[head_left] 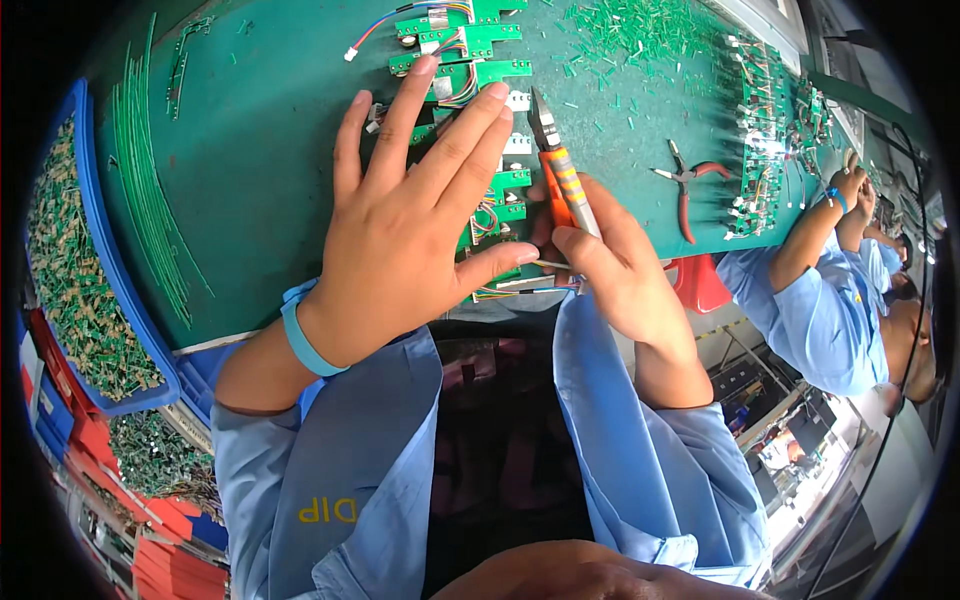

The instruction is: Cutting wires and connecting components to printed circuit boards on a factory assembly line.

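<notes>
My left hand lies spread over a row of green circuit boards, its fingers apart and pointing away from me. Small connectors and coloured wires sit on these boards, partly hidden beneath the palm. In my right hand, a pair of cutting pliers with orange, grey and yellow handles is gripped. Its dark jaws point away from me, beside the boards' right edge. The left thumb reaches close to the right hand. A loose cable with a white plug sticks out at the far end of the row.
Green scraps are scattered at the far right. Red-handled pliers lie near a dense row of boards. Thin green strips lie at left, beside a blue bin full of small parts. A co-worker's hands work at right.
</notes>
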Demonstrator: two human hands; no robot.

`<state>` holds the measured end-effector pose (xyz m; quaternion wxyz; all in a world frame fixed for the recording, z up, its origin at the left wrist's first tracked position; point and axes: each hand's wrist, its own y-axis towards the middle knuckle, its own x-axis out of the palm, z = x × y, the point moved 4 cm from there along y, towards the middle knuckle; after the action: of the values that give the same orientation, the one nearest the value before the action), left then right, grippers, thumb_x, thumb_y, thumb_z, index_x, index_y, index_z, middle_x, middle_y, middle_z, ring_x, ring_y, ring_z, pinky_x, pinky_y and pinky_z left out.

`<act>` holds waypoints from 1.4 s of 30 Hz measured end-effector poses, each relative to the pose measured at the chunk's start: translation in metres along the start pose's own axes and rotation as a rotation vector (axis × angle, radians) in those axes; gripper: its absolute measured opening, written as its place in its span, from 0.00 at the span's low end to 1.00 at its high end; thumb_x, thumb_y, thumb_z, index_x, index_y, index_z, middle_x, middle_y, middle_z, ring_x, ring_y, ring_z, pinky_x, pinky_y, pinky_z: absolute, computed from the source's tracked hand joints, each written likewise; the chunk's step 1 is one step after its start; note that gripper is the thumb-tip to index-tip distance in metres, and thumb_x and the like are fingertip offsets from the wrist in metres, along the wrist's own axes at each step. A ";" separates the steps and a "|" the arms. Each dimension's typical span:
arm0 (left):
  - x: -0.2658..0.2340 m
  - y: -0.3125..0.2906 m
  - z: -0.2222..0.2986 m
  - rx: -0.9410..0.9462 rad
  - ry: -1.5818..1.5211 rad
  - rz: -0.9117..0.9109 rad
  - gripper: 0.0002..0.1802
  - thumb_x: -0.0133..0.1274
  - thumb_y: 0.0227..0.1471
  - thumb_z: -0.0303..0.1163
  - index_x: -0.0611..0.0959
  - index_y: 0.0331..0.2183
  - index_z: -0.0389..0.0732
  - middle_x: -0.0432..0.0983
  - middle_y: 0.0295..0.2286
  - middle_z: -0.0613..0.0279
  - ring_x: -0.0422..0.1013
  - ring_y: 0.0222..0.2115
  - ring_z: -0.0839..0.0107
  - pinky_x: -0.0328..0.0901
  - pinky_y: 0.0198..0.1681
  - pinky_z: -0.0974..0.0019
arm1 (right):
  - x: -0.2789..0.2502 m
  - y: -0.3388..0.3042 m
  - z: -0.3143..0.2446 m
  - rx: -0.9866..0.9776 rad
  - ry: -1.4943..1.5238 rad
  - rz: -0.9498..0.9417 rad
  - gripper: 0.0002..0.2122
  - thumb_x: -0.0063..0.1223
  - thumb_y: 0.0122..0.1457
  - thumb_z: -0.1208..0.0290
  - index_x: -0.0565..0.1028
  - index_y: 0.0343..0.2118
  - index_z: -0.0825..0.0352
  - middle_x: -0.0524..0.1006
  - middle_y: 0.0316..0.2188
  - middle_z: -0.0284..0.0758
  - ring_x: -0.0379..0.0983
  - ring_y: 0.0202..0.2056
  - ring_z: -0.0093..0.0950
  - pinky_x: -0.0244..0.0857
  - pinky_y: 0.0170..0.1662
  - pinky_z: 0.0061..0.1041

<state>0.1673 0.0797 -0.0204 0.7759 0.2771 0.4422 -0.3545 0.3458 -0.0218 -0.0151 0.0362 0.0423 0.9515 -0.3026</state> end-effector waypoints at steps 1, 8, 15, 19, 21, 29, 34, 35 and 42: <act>0.000 0.000 0.000 0.003 0.006 0.003 0.51 0.59 0.59 0.65 0.71 0.71 0.42 0.62 0.74 0.62 0.50 0.77 0.42 0.40 0.75 0.28 | 0.002 0.000 -0.001 0.018 -0.034 0.031 0.18 0.49 0.70 0.70 0.75 0.60 0.71 0.79 0.36 0.35 0.72 0.36 0.25 0.67 0.38 0.22; 0.002 -0.006 0.000 0.026 0.040 0.023 0.49 0.60 0.60 0.62 0.71 0.71 0.41 0.62 0.74 0.64 0.50 0.77 0.43 0.40 0.75 0.28 | -0.004 -0.004 0.010 -0.018 -0.263 0.259 0.18 0.56 0.75 0.56 0.75 0.51 0.70 0.78 0.28 0.37 0.73 0.29 0.30 0.67 0.34 0.32; -0.023 -0.025 -0.001 0.089 -0.177 0.324 0.47 0.64 0.59 0.56 0.71 0.70 0.41 0.65 0.71 0.59 0.56 0.74 0.44 0.46 0.74 0.31 | -0.036 0.004 0.005 -0.492 -1.178 0.783 0.18 0.62 0.69 0.56 0.77 0.48 0.68 0.82 0.41 0.44 0.79 0.31 0.45 0.74 0.35 0.41; 0.017 -0.150 0.005 0.105 -1.461 0.426 0.36 0.62 0.66 0.42 0.71 0.67 0.38 0.70 0.65 0.43 0.66 0.69 0.46 0.61 0.71 0.42 | -0.055 0.005 -0.044 -1.033 -1.190 0.888 0.21 0.67 0.66 0.59 0.80 0.54 0.68 0.83 0.47 0.42 0.82 0.41 0.44 0.76 0.47 0.38; 0.022 -0.171 0.045 -0.593 -1.933 -0.179 0.22 0.55 0.71 0.31 0.74 0.62 0.36 0.75 0.58 0.45 0.73 0.63 0.51 0.68 0.67 0.49 | -0.050 0.025 -0.083 -0.930 -0.969 0.662 0.25 0.68 0.65 0.52 0.82 0.54 0.68 0.86 0.46 0.42 0.83 0.42 0.41 0.76 0.48 0.36; 0.066 -0.101 0.048 -0.684 -2.325 0.499 0.12 0.49 0.76 0.28 0.80 0.54 0.34 0.79 0.55 0.45 0.76 0.59 0.47 0.64 0.73 0.45 | 0.016 0.164 -0.108 -0.341 -0.974 -0.456 0.37 0.62 0.66 0.40 0.76 0.64 0.70 0.82 0.58 0.50 0.81 0.55 0.49 0.75 0.61 0.41; 0.040 -0.080 0.037 -0.638 -2.287 0.334 0.14 0.49 0.77 0.30 0.80 0.55 0.32 0.80 0.55 0.48 0.74 0.63 0.51 0.63 0.75 0.48 | 0.008 0.134 -0.087 -0.353 -0.747 -0.345 0.35 0.60 0.64 0.32 0.84 0.56 0.63 0.86 0.40 0.34 0.80 0.37 0.28 0.76 0.43 0.31; 0.034 -0.072 0.034 -0.678 -2.227 0.284 0.17 0.49 0.76 0.28 0.76 0.60 0.34 0.78 0.57 0.47 0.73 0.63 0.49 0.65 0.73 0.46 | 0.005 0.131 -0.080 -0.311 -0.582 -0.363 0.32 0.60 0.65 0.34 0.84 0.56 0.60 0.85 0.37 0.32 0.80 0.31 0.26 0.77 0.34 0.29; -0.013 -0.017 0.010 -0.625 -1.844 0.067 0.28 0.47 0.76 0.25 0.64 0.71 0.37 0.72 0.63 0.41 0.74 0.61 0.41 0.73 0.64 0.46 | -0.040 0.081 -0.078 -0.202 -0.145 -0.319 0.22 0.63 0.65 0.47 0.80 0.50 0.61 0.83 0.35 0.34 0.79 0.28 0.25 0.74 0.21 0.25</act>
<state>0.1538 0.0661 -0.0062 0.8659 -0.3150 -0.2728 -0.2767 0.3907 0.0872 0.0061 0.0603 -0.1345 0.9666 -0.2099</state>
